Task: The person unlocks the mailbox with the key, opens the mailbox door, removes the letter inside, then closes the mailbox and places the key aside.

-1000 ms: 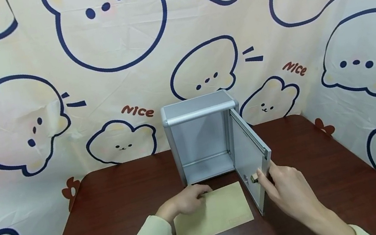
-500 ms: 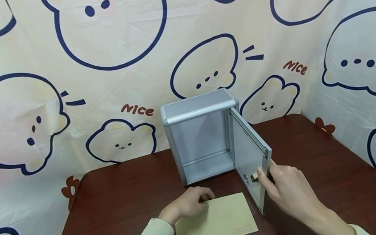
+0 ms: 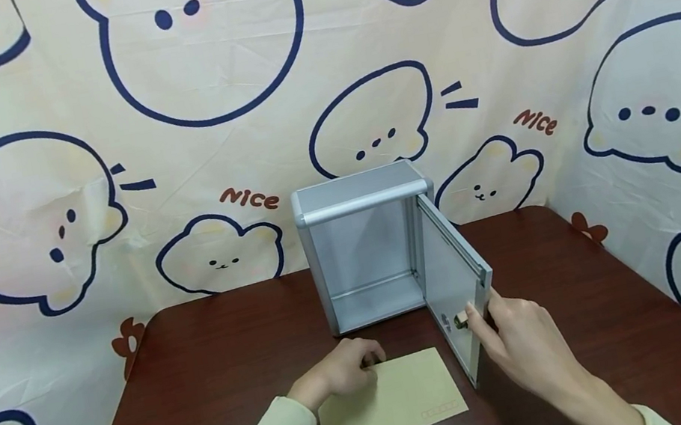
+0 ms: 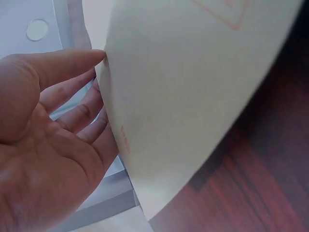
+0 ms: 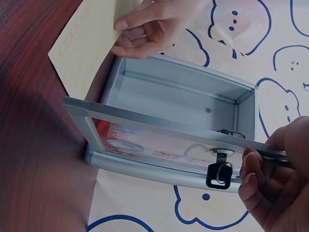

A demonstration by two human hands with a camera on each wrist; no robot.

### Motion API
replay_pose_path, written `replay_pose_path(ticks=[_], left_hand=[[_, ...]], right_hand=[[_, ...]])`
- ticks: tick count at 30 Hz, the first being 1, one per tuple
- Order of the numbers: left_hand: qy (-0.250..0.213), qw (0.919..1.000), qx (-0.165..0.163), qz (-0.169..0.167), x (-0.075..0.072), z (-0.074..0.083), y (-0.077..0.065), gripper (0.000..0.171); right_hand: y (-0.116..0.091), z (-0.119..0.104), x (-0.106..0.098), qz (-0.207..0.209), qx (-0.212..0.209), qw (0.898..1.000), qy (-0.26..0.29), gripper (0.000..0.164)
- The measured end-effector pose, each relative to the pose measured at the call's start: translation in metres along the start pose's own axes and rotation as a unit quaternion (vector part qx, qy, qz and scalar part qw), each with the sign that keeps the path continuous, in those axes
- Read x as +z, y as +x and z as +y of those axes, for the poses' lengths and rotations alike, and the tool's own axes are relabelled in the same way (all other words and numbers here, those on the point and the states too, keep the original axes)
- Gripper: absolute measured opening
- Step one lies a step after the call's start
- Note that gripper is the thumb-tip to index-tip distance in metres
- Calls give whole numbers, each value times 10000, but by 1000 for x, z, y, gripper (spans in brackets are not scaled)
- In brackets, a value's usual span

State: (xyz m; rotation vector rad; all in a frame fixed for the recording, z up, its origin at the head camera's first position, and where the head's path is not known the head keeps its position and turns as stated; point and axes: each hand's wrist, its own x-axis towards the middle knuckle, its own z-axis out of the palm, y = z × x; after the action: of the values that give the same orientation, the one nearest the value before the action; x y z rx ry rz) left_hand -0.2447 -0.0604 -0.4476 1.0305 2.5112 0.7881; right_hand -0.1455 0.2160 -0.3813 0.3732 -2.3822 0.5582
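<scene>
My left hand (image 3: 344,371) pinches the long edge of a yellowish paper envelope (image 3: 411,401) between thumb and fingers. The left wrist view shows the thumb on the near face of the envelope (image 4: 183,87), the other fingers behind it. Behind the envelope stands a grey metal-framed box (image 3: 363,205), its door (image 3: 452,284) swung out toward me. My right hand (image 3: 531,342) grips the free edge of that door, near the lock catch (image 3: 461,322). In the right wrist view a black-headed key (image 5: 219,175) sits in the lock on the door's outer face.
A dark red-brown wooden table (image 3: 223,362) lies beneath everything. Close behind it hangs a pale cloth (image 3: 221,157) printed with cartoon faces, which also runs along the right side. The box's compartment (image 3: 363,246) faces me.
The envelope has come slightly down and toward me, and its small printed boxes show more plainly. My left hand shifted a little with it. Box, door and right hand stay put.
</scene>
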Motion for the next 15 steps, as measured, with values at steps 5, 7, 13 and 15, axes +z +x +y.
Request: replay_pose_path(ticks=[5, 7, 13, 15], left_hand=[[49, 10000, -11, 11, 1, 1, 1, 26], [84, 9999, -49, 32, 1, 2, 1, 27], [197, 9993, -302, 65, 2, 3, 0, 30], [245, 9991, -344, 88, 3, 3, 0, 30]], right_hand=[[1, 0, -1, -31, 28, 10000, 10, 29], [1, 0, -1, -40, 35, 10000, 2, 29], [1, 0, 0, -12, 4, 10000, -26, 27], [1, 0, 0, 5, 2, 10000, -26, 27]])
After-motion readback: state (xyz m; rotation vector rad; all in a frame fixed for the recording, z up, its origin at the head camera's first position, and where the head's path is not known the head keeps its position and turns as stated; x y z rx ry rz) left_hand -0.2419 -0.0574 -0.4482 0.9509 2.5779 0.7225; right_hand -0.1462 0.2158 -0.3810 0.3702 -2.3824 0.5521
